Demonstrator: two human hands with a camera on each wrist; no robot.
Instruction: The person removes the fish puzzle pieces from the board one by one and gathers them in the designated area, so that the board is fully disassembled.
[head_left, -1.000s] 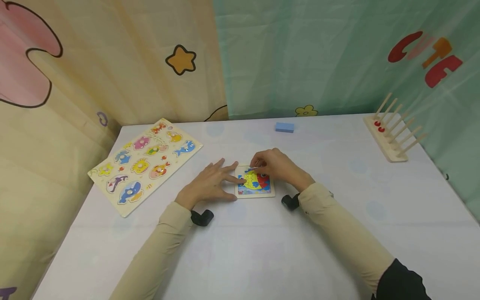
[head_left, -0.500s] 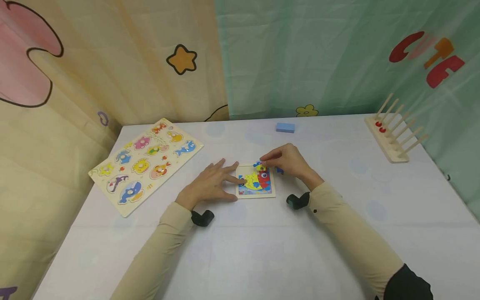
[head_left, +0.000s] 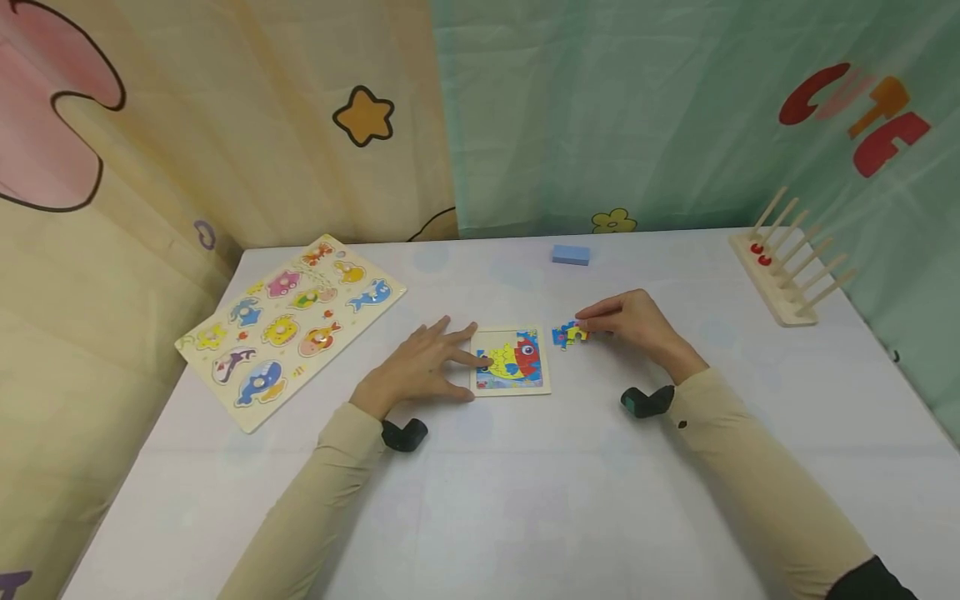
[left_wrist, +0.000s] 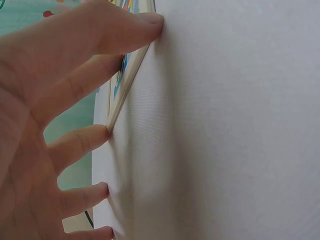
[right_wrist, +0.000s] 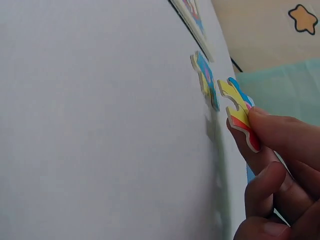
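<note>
A small square jigsaw tray (head_left: 491, 340) lies on the white table, with fish-picture pieces in it and bare wood at its upper left. My left hand (head_left: 420, 367) spreads its fingers at the tray's left side; the index finger lies across the picture and the thumb touches the near-left corner. To the right of the tray, my right hand (head_left: 633, 325) pinches a yellow, red and blue jigsaw piece (right_wrist: 240, 117) between thumb and finger. Another jigsaw piece (right_wrist: 205, 82), blue and yellow, lies on the table between the tray and this hand.
A large wooden sea-animal peg puzzle (head_left: 300, 312) lies at the back left. At the far edge sits a blue block (head_left: 571, 255). A wooden stand with upright pegs (head_left: 791, 312) and red beads is at the back right. Curtains hang behind the table.
My right hand has lifted a piece from the tray's top and carried it right, beside the piece on the table. The left hand has stayed in place.
</note>
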